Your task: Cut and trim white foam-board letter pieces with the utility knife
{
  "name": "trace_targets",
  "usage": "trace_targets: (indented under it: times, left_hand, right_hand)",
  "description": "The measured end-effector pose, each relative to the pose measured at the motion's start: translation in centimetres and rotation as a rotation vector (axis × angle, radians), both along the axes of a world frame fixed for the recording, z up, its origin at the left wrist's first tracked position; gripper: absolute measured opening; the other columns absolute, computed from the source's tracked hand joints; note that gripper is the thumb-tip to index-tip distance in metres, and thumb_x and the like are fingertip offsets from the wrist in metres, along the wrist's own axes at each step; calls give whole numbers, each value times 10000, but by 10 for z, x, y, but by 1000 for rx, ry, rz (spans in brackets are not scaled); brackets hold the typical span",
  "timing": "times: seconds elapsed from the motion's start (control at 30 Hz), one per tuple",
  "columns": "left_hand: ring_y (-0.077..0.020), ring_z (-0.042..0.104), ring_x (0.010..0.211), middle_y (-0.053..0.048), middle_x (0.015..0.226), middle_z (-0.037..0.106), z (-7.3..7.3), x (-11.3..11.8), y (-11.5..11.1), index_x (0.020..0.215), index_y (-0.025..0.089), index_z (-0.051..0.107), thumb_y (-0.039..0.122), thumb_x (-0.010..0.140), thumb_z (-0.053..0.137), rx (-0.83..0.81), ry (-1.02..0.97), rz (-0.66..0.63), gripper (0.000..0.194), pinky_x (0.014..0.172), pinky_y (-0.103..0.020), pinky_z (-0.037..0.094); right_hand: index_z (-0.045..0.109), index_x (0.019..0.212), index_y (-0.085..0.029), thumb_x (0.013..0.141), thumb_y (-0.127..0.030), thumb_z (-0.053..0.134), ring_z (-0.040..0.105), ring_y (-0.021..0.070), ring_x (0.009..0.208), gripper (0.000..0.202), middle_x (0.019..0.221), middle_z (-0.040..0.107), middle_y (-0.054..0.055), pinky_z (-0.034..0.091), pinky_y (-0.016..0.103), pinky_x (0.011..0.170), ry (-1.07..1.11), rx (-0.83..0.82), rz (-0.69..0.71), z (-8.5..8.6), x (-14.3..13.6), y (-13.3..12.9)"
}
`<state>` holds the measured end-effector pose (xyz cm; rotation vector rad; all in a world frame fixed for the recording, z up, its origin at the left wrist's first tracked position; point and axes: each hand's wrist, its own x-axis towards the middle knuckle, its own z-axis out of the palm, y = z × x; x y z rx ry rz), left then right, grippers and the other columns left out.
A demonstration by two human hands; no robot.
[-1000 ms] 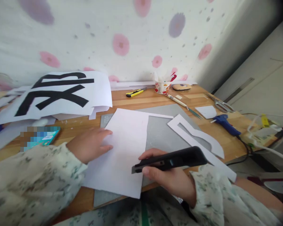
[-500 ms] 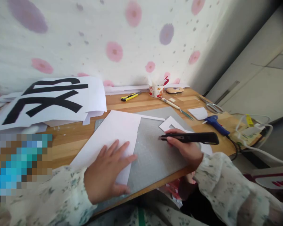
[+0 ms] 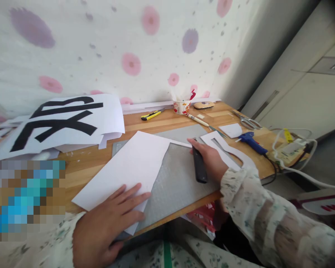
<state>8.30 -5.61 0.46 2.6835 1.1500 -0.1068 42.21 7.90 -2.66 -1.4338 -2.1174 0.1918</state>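
Note:
My left hand point(image 3: 108, 219) lies flat with spread fingers on the lower part of a white sheet point(image 3: 128, 167). That sheet rests on a grey cutting mat point(image 3: 170, 182), and a narrow white strip point(image 3: 181, 143) runs from its upper right corner. My right hand point(image 3: 210, 158) is closed around a black utility knife point(image 3: 200, 167) whose rear end points toward me. The blade is hidden by the fingers near the strip. Just right of this hand, a white cut-out shape point(image 3: 222, 149) with an opening lies partly on the mat, its near end beside my sleeve.
Behind the mat lie a yellow cutter point(image 3: 152, 114), a paper cup point(image 3: 181, 107), a pen point(image 3: 198, 120) and an oval case point(image 3: 204, 105). Scissors point(image 3: 248, 122), a blue glue gun point(image 3: 252, 142) and a white cable point(image 3: 301, 175) are at right. Printed sheets point(image 3: 108, 111) lie left.
My right hand has turned the knife from lying sideways to pointing away from me, near the strip. My left hand has slid down and left, and the white sheet has shifted slightly.

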Motion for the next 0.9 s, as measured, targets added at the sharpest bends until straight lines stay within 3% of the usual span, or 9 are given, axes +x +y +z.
trace_targets:
  times: [0.17, 0.27, 0.4, 0.53, 0.67, 0.77, 0.9]
  left_hand:
    - [-284, 362, 1391, 39, 1445, 504, 6, -10, -8, 859, 288, 653, 191, 593, 610, -28, -55, -19, 286, 1161, -499, 236]
    - [-240, 465, 1310, -6, 1388, 556, 2, -19, 2, 932, 285, 661, 282, 752, 589, 45, -151, 42, 194, 1117, -414, 337]
    - [-288, 443, 1318, -102, 1436, 496, -7, -26, 39, 1227, 229, 591, 495, 856, 521, 222, -165, 274, 462, 1094, -434, 364]
    - [-399, 301, 1399, -159, 1534, 350, -10, -18, 81, 1412, 185, 454, 596, 830, 503, 115, 79, 476, 714, 1088, -550, 321]
    - [-471, 196, 1416, -160, 1594, 196, -16, -11, 109, 1486, 199, 340, 628, 856, 418, 87, 187, 612, 766, 1062, -631, 268]
    - [-446, 223, 1413, -192, 1571, 238, -25, -15, 117, 1481, 173, 343, 633, 869, 372, 135, 168, 612, 766, 1068, -605, 265]
    - [-383, 297, 1388, -194, 1512, 341, -37, -23, 119, 1447, 170, 397, 623, 870, 372, 218, 93, 502, 734, 1082, -565, 264]
  right_hand:
    - [544, 1344, -206, 978, -355, 403, 576, 310, 994, 419, 988, 679, 150, 412, 390, 859, -286, 3, 0, 8, -22, 6]
    - [560, 1317, -209, 981, -354, 395, 577, 296, 951, 401, 939, 670, 143, 403, 353, 798, -402, -14, 0, 12, -24, 14]
    - [579, 1289, -232, 970, -226, 393, 594, 256, 882, 369, 937, 647, 122, 384, 307, 717, -513, -49, 48, 12, -23, 9]
    - [592, 1275, -239, 954, -174, 384, 594, 235, 813, 388, 932, 622, 110, 369, 297, 668, -584, -82, 83, 9, -19, -13]
    - [603, 1262, -251, 955, -185, 402, 587, 232, 817, 373, 902, 611, 93, 374, 296, 677, -615, -112, 108, 6, -13, -35]
    - [606, 1260, -245, 955, -178, 413, 583, 228, 836, 367, 920, 602, 94, 390, 295, 709, -585, -133, 128, 5, -10, -41]
    - [602, 1270, -229, 942, -144, 421, 580, 233, 850, 385, 956, 591, 110, 406, 303, 734, -585, -172, 172, 5, -4, -39]
